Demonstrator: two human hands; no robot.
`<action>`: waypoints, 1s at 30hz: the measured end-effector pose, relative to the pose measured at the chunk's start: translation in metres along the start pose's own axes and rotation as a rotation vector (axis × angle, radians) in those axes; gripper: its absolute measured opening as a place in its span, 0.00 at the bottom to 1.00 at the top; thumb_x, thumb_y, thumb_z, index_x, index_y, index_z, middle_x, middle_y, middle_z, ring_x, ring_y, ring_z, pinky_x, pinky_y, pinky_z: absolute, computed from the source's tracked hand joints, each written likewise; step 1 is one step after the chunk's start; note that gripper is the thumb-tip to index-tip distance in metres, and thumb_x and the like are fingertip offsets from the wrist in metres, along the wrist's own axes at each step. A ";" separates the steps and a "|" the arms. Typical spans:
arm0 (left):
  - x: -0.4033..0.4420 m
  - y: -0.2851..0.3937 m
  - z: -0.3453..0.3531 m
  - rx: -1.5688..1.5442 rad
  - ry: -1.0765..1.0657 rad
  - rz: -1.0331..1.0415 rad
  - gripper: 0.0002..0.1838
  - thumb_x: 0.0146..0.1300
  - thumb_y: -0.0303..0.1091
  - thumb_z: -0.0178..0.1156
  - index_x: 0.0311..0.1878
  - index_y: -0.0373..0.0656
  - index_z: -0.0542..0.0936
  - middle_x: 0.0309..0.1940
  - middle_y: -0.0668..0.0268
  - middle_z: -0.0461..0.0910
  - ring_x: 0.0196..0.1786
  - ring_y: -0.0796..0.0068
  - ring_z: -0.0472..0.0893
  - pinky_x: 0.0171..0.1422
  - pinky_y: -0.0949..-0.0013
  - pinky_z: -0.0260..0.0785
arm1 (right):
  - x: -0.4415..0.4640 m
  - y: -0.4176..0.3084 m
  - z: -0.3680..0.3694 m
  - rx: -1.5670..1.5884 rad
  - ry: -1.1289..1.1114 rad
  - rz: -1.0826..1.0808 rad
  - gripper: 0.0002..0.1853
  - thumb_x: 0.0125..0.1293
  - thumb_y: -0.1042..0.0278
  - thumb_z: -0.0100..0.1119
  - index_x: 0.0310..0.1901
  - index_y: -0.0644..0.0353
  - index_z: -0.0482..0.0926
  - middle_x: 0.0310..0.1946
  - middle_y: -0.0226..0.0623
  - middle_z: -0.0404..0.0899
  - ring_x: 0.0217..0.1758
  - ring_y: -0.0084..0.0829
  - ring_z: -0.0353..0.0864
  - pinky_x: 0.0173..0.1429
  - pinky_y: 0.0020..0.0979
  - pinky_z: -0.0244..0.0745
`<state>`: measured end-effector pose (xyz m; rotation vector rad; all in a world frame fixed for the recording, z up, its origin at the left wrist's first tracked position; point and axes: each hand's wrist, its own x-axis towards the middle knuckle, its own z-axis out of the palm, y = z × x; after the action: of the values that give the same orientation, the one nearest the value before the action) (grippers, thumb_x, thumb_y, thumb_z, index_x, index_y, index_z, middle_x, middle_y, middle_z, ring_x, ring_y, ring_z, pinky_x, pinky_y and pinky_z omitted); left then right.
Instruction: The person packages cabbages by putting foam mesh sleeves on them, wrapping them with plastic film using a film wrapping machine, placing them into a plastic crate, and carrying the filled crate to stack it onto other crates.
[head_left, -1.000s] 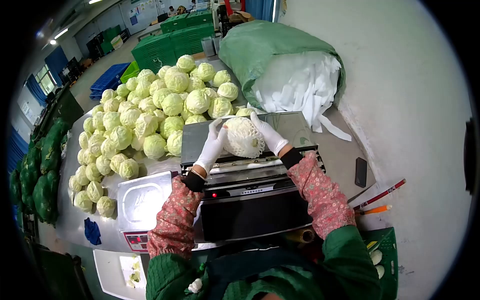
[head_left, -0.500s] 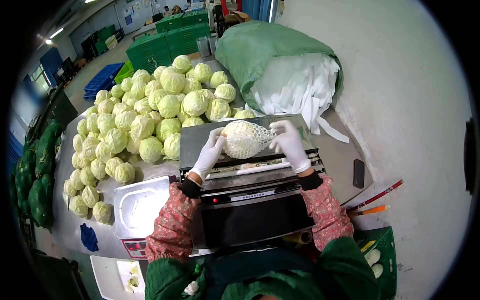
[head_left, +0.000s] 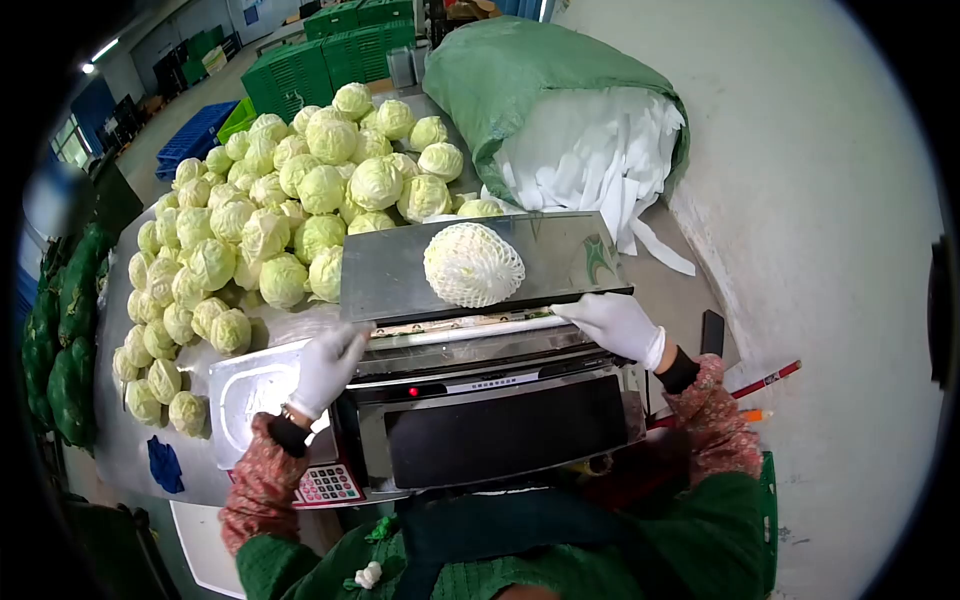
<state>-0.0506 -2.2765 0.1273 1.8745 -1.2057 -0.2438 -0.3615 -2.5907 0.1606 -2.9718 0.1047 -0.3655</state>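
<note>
A cabbage in a white foam net sleeve (head_left: pixel 474 265) rests by itself on the metal top of a film wrapping machine (head_left: pixel 390 265). In front of it runs a roll of film (head_left: pixel 480 331). My left hand (head_left: pixel 330 368), white-gloved and slightly blurred, is by the roll's left end, above the scale; its grip is unclear. At the roll's right side is my right hand (head_left: pixel 615 326), gloved too, with fingertips pressed together at the film's edge. Whatever lies between those fingertips is too small to make out.
A heap of cabbages (head_left: pixel 265 235) covers the table's left side. Behind the machine a green sack (head_left: pixel 540 70) spills white foam nets (head_left: pixel 600 160). A digital scale (head_left: pixel 240 400) stands left, a blue cloth (head_left: pixel 164 465) beyond it. A phone (head_left: pixel 712 332) lies right, near the wall.
Both hands have let go of the netted cabbage, leaving it on the metal top. They have moved apart and toward me, to either end of the film roll. The camera view has shifted slightly.
</note>
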 end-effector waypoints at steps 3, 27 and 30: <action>-0.010 0.007 -0.018 0.670 -0.250 0.315 0.20 0.64 0.30 0.56 0.60 0.54 0.78 0.30 0.62 0.77 0.29 0.69 0.80 0.34 0.67 0.72 | -0.005 0.012 -0.020 -0.240 -0.184 -0.133 0.26 0.63 0.72 0.51 0.63 0.41 0.73 0.26 0.33 0.74 0.28 0.36 0.78 0.33 0.37 0.73; 0.139 -0.028 0.052 0.189 -0.206 0.268 0.30 0.58 0.20 0.56 0.66 0.37 0.64 0.59 0.44 0.72 0.60 0.48 0.76 0.61 0.62 0.71 | 0.108 0.064 0.000 -0.141 0.058 -0.170 0.35 0.52 0.75 0.61 0.65 0.67 0.65 0.56 0.44 0.75 0.56 0.40 0.77 0.66 0.39 0.66; 0.109 0.020 0.062 0.053 -0.206 0.395 0.47 0.54 0.17 0.57 0.75 0.42 0.46 0.74 0.45 0.44 0.71 0.42 0.60 0.68 0.61 0.65 | 0.106 0.030 0.025 0.135 0.058 -0.242 0.48 0.51 0.65 0.70 0.72 0.66 0.54 0.57 0.49 0.73 0.58 0.40 0.76 0.67 0.36 0.66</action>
<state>-0.0437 -2.4030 0.1347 1.6406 -1.7068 -0.1909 -0.2542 -2.6260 0.1566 -2.8446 -0.2652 -0.4667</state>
